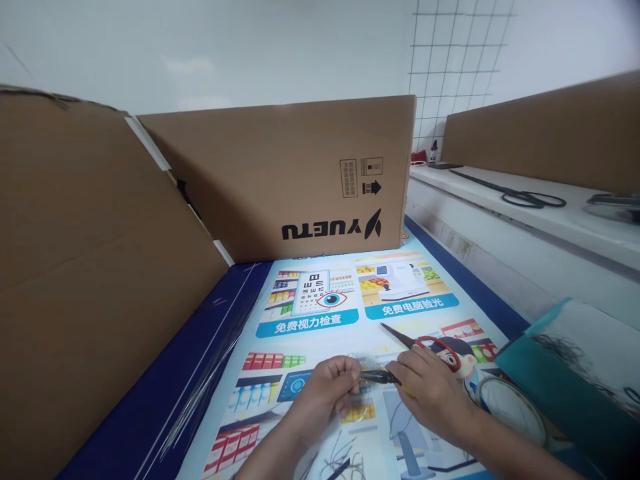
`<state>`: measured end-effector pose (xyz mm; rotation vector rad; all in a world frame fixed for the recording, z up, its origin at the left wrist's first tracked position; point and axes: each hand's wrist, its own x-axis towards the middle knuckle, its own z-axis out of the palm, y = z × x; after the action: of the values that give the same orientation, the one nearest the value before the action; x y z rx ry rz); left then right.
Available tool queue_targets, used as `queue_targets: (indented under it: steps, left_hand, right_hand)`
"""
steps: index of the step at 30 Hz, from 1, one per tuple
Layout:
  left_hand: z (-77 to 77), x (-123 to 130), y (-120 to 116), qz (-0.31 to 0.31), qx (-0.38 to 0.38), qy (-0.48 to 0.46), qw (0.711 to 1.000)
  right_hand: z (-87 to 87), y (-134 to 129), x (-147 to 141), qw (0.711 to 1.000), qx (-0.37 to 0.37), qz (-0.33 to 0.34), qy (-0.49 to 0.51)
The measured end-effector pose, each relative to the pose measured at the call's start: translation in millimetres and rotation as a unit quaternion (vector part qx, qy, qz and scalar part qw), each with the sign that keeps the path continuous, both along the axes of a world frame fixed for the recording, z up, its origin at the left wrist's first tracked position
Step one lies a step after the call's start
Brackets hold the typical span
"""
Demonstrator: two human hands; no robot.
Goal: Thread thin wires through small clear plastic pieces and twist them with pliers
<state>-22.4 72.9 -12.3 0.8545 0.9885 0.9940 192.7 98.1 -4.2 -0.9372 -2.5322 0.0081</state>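
My right hand [433, 393] is closed around pliers [377, 377] with dark jaws; a bit of yellow handle shows under the fingers. The jaws point left and meet the fingertips of my left hand [327, 387]. Those fingers are pinched together on what looks like thin wire [363, 413], a fine loop of which hangs below them. The exact grip point is too small to make out. Just beyond my right hand lie red-handled scissors [397, 333], blades toward the far left. Nearer to me, several loose cut wires [345, 460] are scattered on the printed poster sheet [370, 340].
Cardboard panels [280, 180] stand at the back and left. To the right, a teal box [555, 380] contains dark tangled strands, beside a round clear-looking dish [511, 410]. A white ledge [480, 183] holds black scissors [530, 198]. Long thin wires [200, 393] lie along the left.
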Motion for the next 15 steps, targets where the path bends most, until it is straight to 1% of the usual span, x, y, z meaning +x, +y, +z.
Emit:
queue_targets:
  steps: [5, 15]
  left_hand:
    - [-0.3, 0.6, -0.8, 0.002, 0.001, 0.008, 1.0]
    - [-1.6, 2.8, -2.0, 0.021, 0.004, 0.001, 1.0]
  right_hand:
    - [-5.0, 2.6, 0.0, 0.999, 0.043, 0.009, 0.011]
    - [-6.6, 2.7, 0.1, 0.999, 0.048, 0.001, 0.001]
